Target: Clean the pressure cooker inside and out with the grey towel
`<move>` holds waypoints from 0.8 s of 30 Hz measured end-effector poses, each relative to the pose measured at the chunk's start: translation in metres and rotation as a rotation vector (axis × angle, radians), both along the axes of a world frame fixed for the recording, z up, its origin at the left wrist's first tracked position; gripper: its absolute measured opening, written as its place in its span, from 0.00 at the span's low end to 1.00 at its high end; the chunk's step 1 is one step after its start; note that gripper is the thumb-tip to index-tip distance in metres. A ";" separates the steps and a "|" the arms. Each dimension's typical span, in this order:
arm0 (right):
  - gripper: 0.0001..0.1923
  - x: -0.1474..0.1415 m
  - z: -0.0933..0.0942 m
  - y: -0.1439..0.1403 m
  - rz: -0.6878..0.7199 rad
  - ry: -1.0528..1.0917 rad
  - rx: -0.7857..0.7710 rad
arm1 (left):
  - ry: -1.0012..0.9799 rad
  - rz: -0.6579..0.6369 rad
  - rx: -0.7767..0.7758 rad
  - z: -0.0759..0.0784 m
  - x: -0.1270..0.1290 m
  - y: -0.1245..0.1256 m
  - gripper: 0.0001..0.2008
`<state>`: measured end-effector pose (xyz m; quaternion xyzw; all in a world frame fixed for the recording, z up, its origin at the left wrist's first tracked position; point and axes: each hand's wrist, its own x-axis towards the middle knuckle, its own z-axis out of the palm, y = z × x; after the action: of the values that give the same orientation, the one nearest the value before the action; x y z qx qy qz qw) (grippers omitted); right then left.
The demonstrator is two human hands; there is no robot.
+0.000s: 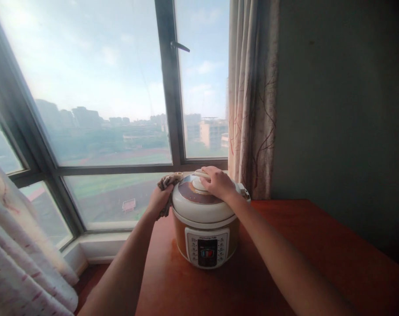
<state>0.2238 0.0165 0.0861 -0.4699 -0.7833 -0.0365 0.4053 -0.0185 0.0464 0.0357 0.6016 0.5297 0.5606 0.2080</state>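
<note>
1. From my remote seat, I see the right hand [219, 182] curled around the handle [202, 174], which lies directly under its fingers, its bar roughly crosswise.
2. The left hand [161, 198] grips a bunched cloth [168, 182] beside the cooker [206, 219]; whether cloth meets rim, I can't quite tell.
3. The cooker stands upright on the reddish table [318, 237].
4. Behind: window [103, 66], curtain [248, 87], dark wall [334, 87].

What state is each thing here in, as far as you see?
Cooker: upright on table
Lid: on; locking unclear
Control panel: power unclear
Cloth: bunched in left hand
Lid handle: gripped by right hand
Curtains: drawn aside
Window handle: pointing sideways
</note>
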 end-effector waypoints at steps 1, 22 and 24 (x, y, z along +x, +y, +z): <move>0.17 0.000 0.001 0.001 0.002 -0.022 -0.006 | 0.025 0.019 -0.007 -0.005 -0.003 0.004 0.18; 0.20 -0.011 0.024 0.018 -0.120 -0.075 -0.103 | 0.030 -0.019 0.031 -0.015 -0.007 0.005 0.21; 0.21 -0.012 0.030 0.019 -0.102 -0.070 -0.100 | 0.026 0.004 0.021 -0.015 -0.007 0.005 0.20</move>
<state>0.2116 0.0352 0.1161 -0.5272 -0.7729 -0.0344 0.3515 -0.0258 0.0519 0.0209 0.6101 0.5275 0.5586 0.1936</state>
